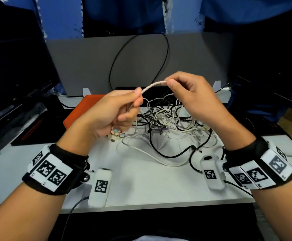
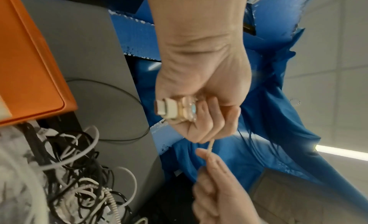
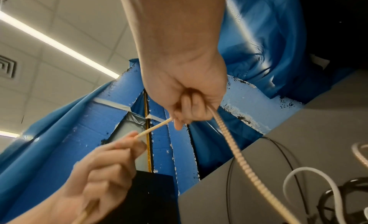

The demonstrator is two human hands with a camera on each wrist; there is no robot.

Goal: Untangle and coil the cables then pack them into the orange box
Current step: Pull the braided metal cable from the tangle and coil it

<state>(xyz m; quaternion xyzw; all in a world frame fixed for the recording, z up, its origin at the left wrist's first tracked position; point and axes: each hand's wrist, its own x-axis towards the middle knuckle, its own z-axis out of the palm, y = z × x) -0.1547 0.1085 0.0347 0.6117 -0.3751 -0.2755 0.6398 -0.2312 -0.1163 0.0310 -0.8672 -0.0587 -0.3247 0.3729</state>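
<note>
A pale braided cable (image 1: 154,86) stretches between my two hands above the table. My left hand (image 1: 138,97) pinches it between thumb and forefinger. That hand also curls its lower fingers round a bunch of connector plugs (image 2: 175,109). My right hand (image 1: 169,81) pinches the cable farther along. From the right hand (image 3: 189,104) the braided cable (image 3: 239,156) runs down toward the pile. A tangle of black and white cables (image 1: 167,119) lies on the table below the hands. The orange box (image 1: 82,110) sits shut, left of the tangle and behind my left hand.
A grey board (image 1: 89,66) stands upright behind the tangle, with a black cable loop (image 1: 167,49) in front of it. Dark screens (image 1: 11,66) and a black tray (image 1: 37,126) fill the left side. The white tabletop (image 1: 150,185) ends at a front edge near my wrists.
</note>
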